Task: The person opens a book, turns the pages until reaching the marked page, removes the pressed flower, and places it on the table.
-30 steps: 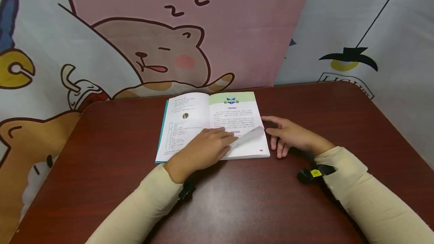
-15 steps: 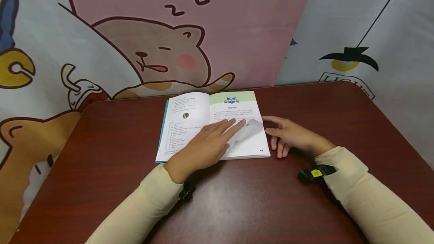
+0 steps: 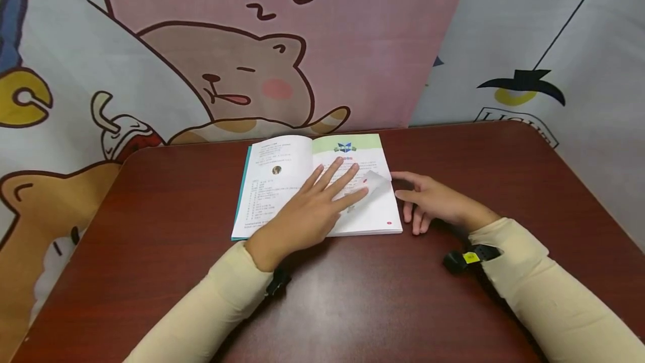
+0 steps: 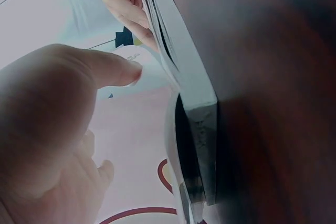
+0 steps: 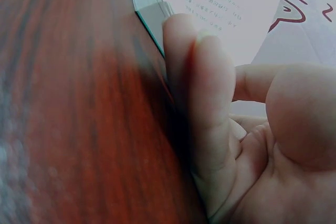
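Observation:
An open book [image 3: 272,153] with a teal cover edge lies near the table's far side. One right-hand leaf [image 3: 378,186] has its lower corner bent upward. My left hand [image 3: 307,214] reaches over the lower middle of the book with fingers spread and straight; its thumb lies by the bent leaf. Whether the palm touches the paper cannot be told. Beside the book's right edge is my right hand [image 3: 440,200], its index finger at the page edge and the other fingers loosely bent. In the right wrist view, the raised leaf [image 5: 220,9] shows printed text.
The dark red-brown table [image 3: 353,301] extends around the book. Behind it hangs a cartoon-printed cloth [image 3: 373,43]. A black wrist device [image 3: 456,261] is strapped at the right sleeve, another black device [image 3: 278,283] at the left.
My left hand's fingers have spread and moved up across the right page. The bent leaf corner has shifted upward and back. My right hand stays almost still.

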{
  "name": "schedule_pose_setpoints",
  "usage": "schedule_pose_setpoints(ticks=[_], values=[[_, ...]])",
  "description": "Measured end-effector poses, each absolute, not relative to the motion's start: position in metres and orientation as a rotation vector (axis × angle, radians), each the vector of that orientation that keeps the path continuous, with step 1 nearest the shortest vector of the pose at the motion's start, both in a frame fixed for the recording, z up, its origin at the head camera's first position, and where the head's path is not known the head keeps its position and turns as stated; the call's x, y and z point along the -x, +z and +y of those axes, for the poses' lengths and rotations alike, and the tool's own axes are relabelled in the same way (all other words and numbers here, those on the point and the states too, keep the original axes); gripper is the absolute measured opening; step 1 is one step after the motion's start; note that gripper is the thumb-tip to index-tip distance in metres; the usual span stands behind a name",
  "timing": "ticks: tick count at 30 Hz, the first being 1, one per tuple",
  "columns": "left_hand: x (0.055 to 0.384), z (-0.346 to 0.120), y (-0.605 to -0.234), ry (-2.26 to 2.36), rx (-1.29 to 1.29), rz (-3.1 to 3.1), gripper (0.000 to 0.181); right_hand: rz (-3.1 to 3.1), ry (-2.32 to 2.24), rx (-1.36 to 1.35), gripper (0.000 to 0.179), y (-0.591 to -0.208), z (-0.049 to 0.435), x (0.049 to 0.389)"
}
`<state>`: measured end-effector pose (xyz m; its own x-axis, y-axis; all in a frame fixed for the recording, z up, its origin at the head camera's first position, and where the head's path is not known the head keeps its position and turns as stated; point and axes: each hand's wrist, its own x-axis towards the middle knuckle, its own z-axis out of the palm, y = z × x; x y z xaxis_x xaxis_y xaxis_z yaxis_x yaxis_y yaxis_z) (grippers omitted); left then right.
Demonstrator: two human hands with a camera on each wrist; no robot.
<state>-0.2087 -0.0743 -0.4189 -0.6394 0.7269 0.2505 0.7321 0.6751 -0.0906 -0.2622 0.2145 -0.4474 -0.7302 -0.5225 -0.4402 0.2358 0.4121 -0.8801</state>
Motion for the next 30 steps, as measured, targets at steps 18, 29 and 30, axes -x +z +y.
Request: schedule_pose_setpoints(ticks=[18,29,30], values=[[0.2095,-0.0751,-0.4182,-0.011,1.214,-2.601,0.049,1.972,-1.371,0.237,0.06,-0.4455,0.2139,0.2632],[0.2087,-0.0761,-0.4177,-0.042,1.212,-2.676,0.067,1.959,-1.379,0.254,0.061,-0.4426,0.2138,0.2622],[0.2087,-0.076,-0.4177,-0.043,1.211,-2.674,0.067,1.96,-1.379,0.25,0.061,-0.4426,0.2138,0.2622]])
